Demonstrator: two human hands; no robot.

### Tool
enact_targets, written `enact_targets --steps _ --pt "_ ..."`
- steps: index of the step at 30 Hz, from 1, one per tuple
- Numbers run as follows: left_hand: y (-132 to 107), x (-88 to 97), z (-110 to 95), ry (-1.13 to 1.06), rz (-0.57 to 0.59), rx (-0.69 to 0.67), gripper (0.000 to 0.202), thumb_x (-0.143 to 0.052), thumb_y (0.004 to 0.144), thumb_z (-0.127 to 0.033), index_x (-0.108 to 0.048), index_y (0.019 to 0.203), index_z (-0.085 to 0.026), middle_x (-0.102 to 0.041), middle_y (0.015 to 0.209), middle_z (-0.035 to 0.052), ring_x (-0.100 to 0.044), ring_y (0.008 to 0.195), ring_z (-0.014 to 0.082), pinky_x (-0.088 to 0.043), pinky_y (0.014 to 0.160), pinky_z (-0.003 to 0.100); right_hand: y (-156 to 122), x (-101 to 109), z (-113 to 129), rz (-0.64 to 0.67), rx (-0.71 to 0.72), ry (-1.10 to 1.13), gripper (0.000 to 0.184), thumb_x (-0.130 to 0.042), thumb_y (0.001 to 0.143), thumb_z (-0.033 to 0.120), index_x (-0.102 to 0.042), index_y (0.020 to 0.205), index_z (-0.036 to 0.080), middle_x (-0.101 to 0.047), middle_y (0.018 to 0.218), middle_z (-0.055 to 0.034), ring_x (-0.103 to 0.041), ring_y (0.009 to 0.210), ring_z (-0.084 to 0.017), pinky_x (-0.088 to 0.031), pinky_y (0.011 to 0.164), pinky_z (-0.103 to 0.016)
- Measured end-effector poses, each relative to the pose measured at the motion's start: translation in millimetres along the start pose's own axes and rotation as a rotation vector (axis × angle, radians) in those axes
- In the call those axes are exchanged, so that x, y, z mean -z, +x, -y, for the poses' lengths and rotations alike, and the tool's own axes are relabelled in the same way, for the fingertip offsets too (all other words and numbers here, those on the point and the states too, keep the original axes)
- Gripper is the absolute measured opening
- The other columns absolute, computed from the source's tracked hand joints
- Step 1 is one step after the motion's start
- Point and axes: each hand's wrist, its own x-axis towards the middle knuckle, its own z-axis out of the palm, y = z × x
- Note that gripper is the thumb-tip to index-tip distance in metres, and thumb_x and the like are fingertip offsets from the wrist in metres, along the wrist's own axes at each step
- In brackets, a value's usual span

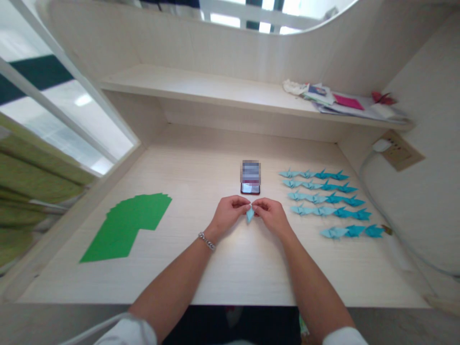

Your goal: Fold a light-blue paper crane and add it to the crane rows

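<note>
My left hand (229, 211) and my right hand (271, 214) meet over the middle of the desk (201, 268). Both pinch a small light blue folded paper (250, 214) between their fingertips; its point hangs down just above the desk. A silver bracelet (206, 240) is on my left wrist. A phone (250, 178) lies flat just beyond my hands.
Several folded paper cranes (325, 199), light and darker blue, lie in rows to the right. A fanned stack of green paper sheets (131, 223) lies at the left. Papers (338, 103) sit on the shelf at back right. A wall socket (397, 151) with a white cable is at right.
</note>
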Motion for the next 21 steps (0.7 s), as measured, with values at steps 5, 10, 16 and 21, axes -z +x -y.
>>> enact_targets --steps 5,10,16,21 --pt "-1.4 -1.6 -0.1 -0.052 -0.023 -0.015 0.019 -0.072 0.064 -0.024 -0.065 0.078 -0.012 -0.069 0.074 0.0057 -0.063 0.066 0.0149 -0.052 0.065 0.028 -0.5 -4.3 3.8 -0.014 -0.028 0.105 0.015 -0.064 0.071 0.028 -0.064 0.081 0.017 -0.065 0.069 -0.002 -0.062 0.064 -0.016 -0.052 0.061 -0.027" --pt "-3.9 -3.3 -0.9 -0.059 -0.063 -0.061 0.022 -0.072 0.065 -0.024 -0.062 0.08 -0.013 -0.067 0.073 0.004 -0.063 0.067 0.0142 -0.051 0.065 0.027 0.9 -7.6 2.4 0.01 -0.052 0.166 0.022 -0.066 0.069 0.032 -0.063 0.085 0.018 -0.064 0.07 -0.0026 -0.06 0.063 -0.016 -0.05 0.06 -0.028" --pt "-5.7 -11.7 -2.7 -0.112 -0.017 0.031 0.033 -0.071 0.068 -0.036 -0.063 0.09 -0.012 -0.069 0.078 0.0075 -0.064 0.069 0.0161 -0.052 0.065 0.029 3.1 -8.4 3.4 -0.186 0.052 0.085 0.016 -0.064 0.07 0.03 -0.062 0.081 0.018 -0.064 0.071 -0.002 -0.059 0.065 -0.016 -0.047 0.063 -0.027" --pt "-6.8 -12.2 -3.4 -0.05 0.056 0.076 0.03 -0.067 0.071 -0.04 -0.064 0.078 -0.011 -0.066 0.063 0.005 -0.06 0.056 0.0135 -0.049 0.057 0.027 4.0 -7.8 2.3 -0.209 0.052 0.13 0.024 -0.061 0.073 0.028 -0.062 0.095 0.018 -0.064 0.071 -0.0012 -0.058 0.064 -0.015 -0.046 0.063 -0.027"
